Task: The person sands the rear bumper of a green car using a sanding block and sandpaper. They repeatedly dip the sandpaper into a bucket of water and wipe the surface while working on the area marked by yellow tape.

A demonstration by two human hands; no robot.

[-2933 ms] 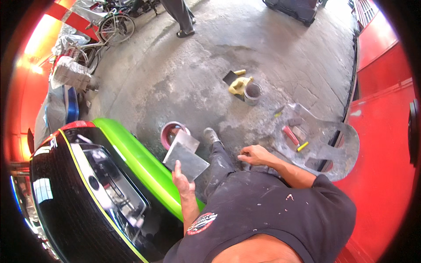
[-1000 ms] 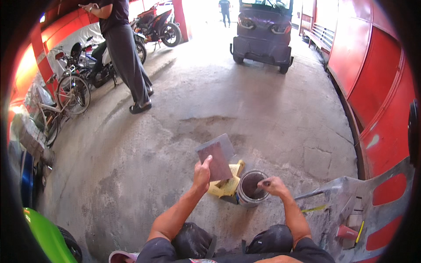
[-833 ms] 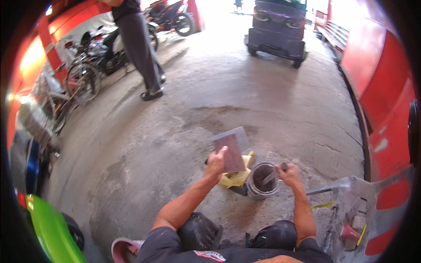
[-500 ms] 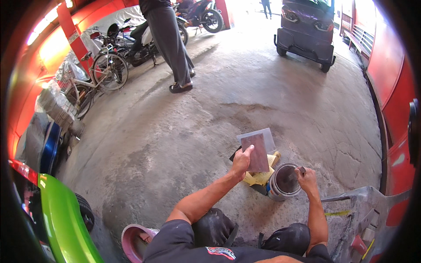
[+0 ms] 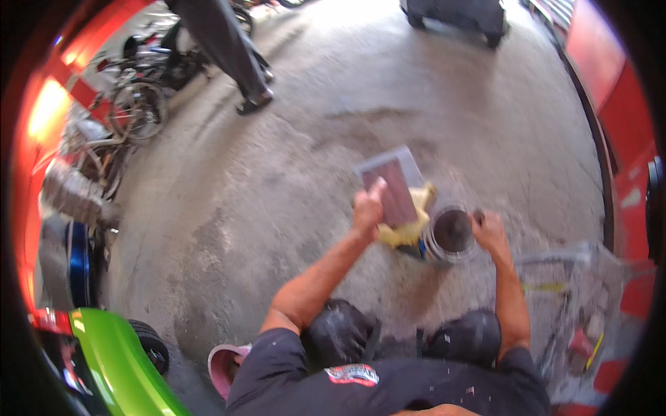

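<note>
My left hand point(image 5: 368, 208) is closed on a reddish-brown rectangular plate point(image 5: 392, 196), its thumb pressed flat across the face. A translucent grey sheet point(image 5: 406, 161) shows behind the plate's upper edge; whether I hold it too is unclear. An open round can point(image 5: 435, 249) with a dark grey inside stands on the floor to the right. At the can's right rim, my right hand point(image 5: 491, 232) is closed on a small dark piece point(image 5: 478, 217), mostly hidden by the fingers and blurred. Crumpled yellow material point(image 5: 409, 232) lies under the plate, beside the can.
A green car body point(image 5: 118, 353) is close at my left, with a pink tub point(image 5: 220, 364) near my left knee. At right lies a grey panel point(image 5: 548, 267) with small items on it. Someone's legs point(image 5: 225, 48), a bicycle point(image 5: 139, 111) and a dark vehicle point(image 5: 454, 17) are farther off.
The view has tipped downward, so the floor things sit higher in the picture. Both hands keep their holds; the plate has shifted slightly left relative to the can.
</note>
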